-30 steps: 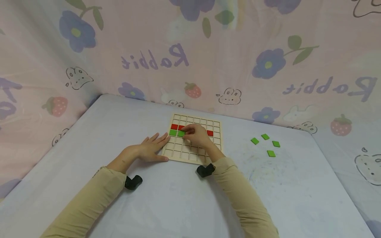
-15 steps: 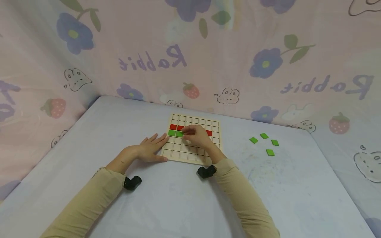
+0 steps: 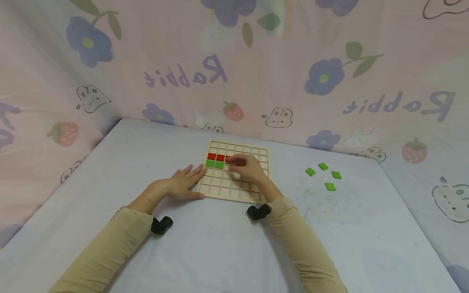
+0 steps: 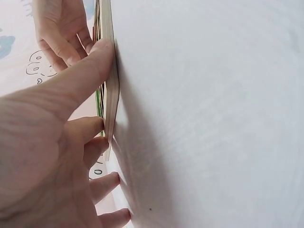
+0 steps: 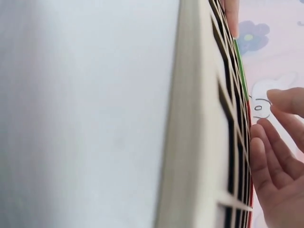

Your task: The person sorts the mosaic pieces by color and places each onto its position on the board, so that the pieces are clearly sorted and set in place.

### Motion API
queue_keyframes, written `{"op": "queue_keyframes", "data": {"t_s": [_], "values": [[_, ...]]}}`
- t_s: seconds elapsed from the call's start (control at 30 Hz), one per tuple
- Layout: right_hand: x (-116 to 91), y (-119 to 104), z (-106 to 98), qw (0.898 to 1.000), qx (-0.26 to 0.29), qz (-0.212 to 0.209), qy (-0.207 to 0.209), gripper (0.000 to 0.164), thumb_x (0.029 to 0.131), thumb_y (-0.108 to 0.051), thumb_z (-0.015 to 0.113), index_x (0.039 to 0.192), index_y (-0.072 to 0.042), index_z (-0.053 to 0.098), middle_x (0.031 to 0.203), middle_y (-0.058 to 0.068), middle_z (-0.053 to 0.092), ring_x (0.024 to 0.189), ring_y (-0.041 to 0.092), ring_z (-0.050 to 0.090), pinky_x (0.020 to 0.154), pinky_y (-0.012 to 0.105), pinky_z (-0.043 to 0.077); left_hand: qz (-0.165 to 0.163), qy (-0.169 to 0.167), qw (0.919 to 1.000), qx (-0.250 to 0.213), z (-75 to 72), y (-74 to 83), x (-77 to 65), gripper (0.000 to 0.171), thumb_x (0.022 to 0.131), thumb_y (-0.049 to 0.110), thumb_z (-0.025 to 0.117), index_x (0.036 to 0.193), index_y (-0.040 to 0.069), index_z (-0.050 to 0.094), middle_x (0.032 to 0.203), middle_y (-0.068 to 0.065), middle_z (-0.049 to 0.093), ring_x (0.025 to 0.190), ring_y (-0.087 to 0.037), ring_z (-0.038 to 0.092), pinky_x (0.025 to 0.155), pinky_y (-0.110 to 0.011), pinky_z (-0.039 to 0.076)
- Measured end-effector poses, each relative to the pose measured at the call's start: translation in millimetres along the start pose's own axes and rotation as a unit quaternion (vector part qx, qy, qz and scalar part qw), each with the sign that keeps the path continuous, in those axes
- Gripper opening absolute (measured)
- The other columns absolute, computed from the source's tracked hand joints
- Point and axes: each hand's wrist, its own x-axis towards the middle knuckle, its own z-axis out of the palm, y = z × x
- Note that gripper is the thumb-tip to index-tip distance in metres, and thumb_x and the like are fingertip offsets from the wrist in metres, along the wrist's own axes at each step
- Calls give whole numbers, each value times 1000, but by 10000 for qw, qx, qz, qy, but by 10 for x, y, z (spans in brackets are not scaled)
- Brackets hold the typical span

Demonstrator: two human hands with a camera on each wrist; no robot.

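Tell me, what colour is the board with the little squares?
The board is pale cream; the head view shows it best.

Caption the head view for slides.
Left hand at, right hand over, a square wooden grid board holding flat red and green tiles.

Loose tiles (image 3: 336,175) unobstructed, right hand (image 3: 247,169) perhaps blocking board (image 3: 216,181)

Left hand (image 3: 183,186) spread at left edge of grid board (image 3: 225,190); right hand (image 3: 249,168) above it. Four loose green tiles (image 3: 323,166) lie on table (image 3: 205,244), right.
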Motion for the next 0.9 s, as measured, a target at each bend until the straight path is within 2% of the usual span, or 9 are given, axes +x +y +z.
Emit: {"op": "queue_keyframes", "data": {"t_s": [0.17, 0.67, 0.83, 0.9], "values": [[-20, 63, -46, 10000, -45, -59, 40, 32, 88, -14, 68, 118, -4, 66, 116, 11, 69, 103, 22, 64, 90, 34, 51, 8, -28, 10000, -59, 1, 3, -1, 85, 94, 45, 56, 154, 5, 10, 161, -16, 1, 146, -45, -2, 114, -65, 2], [-118, 105, -193, 9984, 566, -54, -12, 35, 90, -9, 66, 121, 6, 62, 118, 25, 64, 104, 35, 62, 93, 40, 50, 22, -12, 9999, -116, -14, 6, -20, 84, 95, 42, 56, 154, 4, 11, 161, -18, 2, 145, -46, -2, 113, -67, 2], [-169, 103, -248, 9984, 561, -27, 62, 35, 89, -10, 67, 121, 4, 62, 119, 23, 64, 106, 33, 62, 91, 35, 50, 8, -4, 9999, -130, -12, 12, -24, 83, 95, 41, 57, 154, 3, 11, 161, -18, 3, 145, -46, -2, 113, -66, 2], [-164, 171, -260, 9984, 553, -86, 123, 35, 89, -12, 67, 121, 2, 63, 118, 21, 66, 105, 29, 63, 89, 31, 51, 9, -1, 9999, -129, -15, 18, -27, 83, 95, 41, 57, 154, 3, 11, 161, -18, 3, 145, -47, -2, 113, -66, 2]]}}
